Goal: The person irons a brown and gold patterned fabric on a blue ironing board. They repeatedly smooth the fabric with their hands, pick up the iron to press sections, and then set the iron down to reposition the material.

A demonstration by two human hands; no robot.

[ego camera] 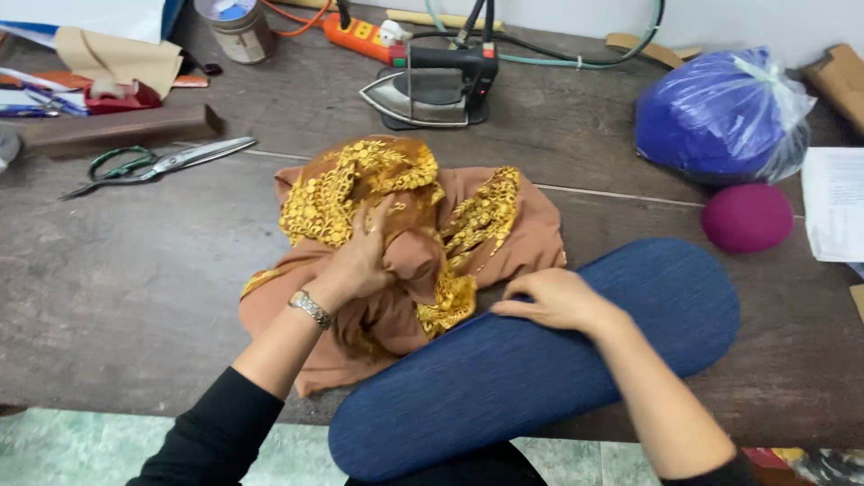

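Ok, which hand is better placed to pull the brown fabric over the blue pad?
Probably left: the left hand already grips the bunched brown fabric, while the right hand rests flat on the blue pad edge.

Far right, a clear plastic bag bulges with blue stuff. Far left stands 1 round labelled tin.

A single head-worn camera looks steeply down and forward over a dark wooden table, from the near edge toward the far wall. It sits close: both forearms enter from the bottom of the frame and fill the near centre. The far edge with the iron stays in view, while the floor below seems only a thin near-left strip. No second view exists to overlap.
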